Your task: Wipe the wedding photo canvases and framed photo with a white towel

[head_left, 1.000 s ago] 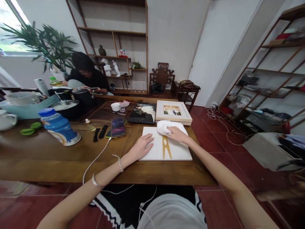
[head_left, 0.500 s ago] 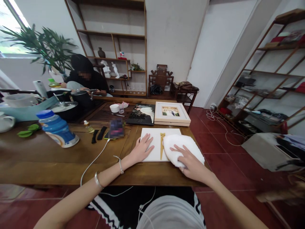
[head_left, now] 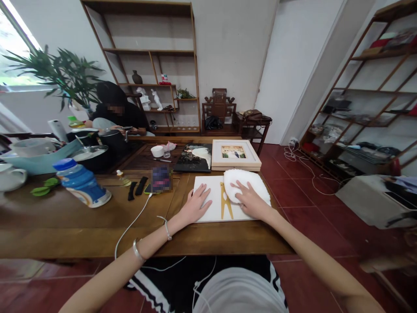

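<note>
A thin white board [head_left: 211, 184] lies near the front edge of the wooden table. My left hand [head_left: 197, 203] rests flat on its left part, fingers spread. On the right part of the board sits a thick, fluffy white cloth [head_left: 257, 182]. My right hand [head_left: 249, 201] lies over the cloth's near side, with its visible fingers apart and pressing on top. Whether the thumb tucks under the cloth is hidden. Between my hands, a flat golden shape [head_left: 225, 206] with two legs shows on the board, its upper right side next to the cloth.
Behind the board are a framed photo [head_left: 239, 153] and a dark photo panel [head_left: 189, 157]. At left stand a blue-capped bottle [head_left: 83, 184], a phone [head_left: 159, 179] on a white cable, and a small dropper bottle [head_left: 123, 177]. Across the table sits another person [head_left: 119, 108].
My right hand has slid the white cloth away from me and slightly left. The second leg of the golden shape is now uncovered. My left hand stays on the board.
</note>
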Demonstrator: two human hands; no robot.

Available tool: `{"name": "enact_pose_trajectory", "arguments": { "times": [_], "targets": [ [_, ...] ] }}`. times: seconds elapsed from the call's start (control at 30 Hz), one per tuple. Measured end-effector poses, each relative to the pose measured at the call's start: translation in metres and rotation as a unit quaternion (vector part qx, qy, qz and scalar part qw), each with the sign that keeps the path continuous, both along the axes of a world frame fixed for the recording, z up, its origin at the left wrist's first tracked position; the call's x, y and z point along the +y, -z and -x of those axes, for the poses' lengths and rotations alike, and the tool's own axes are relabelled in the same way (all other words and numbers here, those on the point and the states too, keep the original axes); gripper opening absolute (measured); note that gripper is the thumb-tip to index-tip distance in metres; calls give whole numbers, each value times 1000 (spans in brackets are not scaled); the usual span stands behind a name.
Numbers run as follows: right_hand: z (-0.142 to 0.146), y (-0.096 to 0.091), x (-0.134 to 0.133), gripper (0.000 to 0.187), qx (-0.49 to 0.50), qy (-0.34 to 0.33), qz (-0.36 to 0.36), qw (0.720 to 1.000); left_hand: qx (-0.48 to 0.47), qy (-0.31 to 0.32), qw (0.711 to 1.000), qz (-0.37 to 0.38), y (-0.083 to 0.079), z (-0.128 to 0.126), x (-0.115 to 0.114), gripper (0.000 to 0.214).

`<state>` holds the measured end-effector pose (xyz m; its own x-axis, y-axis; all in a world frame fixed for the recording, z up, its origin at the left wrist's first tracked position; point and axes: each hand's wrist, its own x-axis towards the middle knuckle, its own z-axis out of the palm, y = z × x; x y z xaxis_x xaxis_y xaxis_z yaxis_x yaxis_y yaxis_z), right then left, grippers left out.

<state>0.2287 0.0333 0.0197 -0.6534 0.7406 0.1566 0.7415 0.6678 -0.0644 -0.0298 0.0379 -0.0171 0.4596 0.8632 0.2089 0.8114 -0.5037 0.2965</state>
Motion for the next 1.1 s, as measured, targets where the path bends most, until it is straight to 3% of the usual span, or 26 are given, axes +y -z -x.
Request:
{"name": "enact_pose_trajectory", "arguments": {
  "times": [0.13,0.23,0.37,0.5,0.6,0.93,1.0,1.1],
  "targets": [
    [-9,-5,-40,45,-9,-43,2,999,3,-2,1000,5,-2,-1,-1,48],
    [-17,-11,-51,40,11,-38,-28,999,0,-3,1000,7,-3,-2,-1,48],
    [-15,-8,-28,32,19,4,-77,997,-1,-6,1000,12,-4,-2,-2,47],
    [-5,1,6,46,-26,15,-49,998,6,-3,1000,13,-4,-1,-2,48],
    [0,0,12,52,-50,7,-25,998,5,-3,1000,11,-4,-1,-2,47],
    [-15,-21,-75,55,-19,-26,90,995,2,1,1000,3,-3,-2,-2,47],
    [-18,-20,-76,55,-14,-26,98,995,5,0,1000,2,-2,-2,-2,47],
    [-19,-14,-54,53,6,-22,82,996,5,-2,1000,5,-3,-2,-2,47]
  ]
}}
